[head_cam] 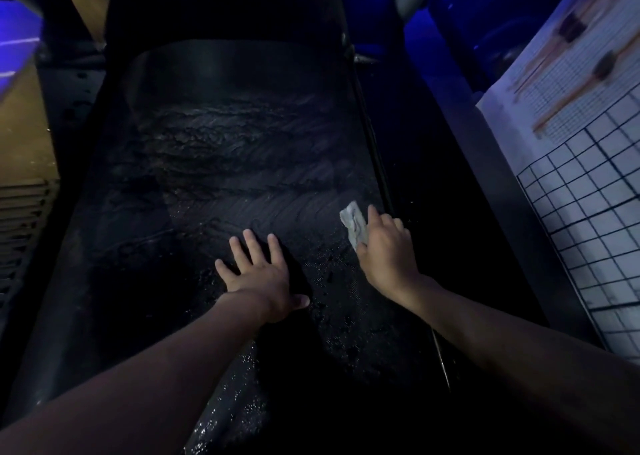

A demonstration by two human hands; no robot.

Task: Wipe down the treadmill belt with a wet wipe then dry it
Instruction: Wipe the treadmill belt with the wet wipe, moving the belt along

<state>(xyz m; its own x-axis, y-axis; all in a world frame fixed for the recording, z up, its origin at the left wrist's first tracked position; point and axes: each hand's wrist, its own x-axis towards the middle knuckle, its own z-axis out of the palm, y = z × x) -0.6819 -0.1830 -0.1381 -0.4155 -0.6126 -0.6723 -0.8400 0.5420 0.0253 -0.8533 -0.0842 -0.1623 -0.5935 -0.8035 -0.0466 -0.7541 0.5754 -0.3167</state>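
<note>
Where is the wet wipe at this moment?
In the head view the wet wipe lies under the right hand, pressed on the treadmill belt near its right edge, right of the flat left hand.

No readable text, labels, brands or numbers anywhere in frame. Only candidate is the white sheet (568,84) at upper right of the frame: fine printed grid with blurred orange lines and dark blobs, no legible characters. Below it, right edge, a white panel (595,233) with a black square grid, also unmarked. Scene is dark; treadmill belt (242,150) at centre frame shows smear marks only, no logo or print discernible.
</note>
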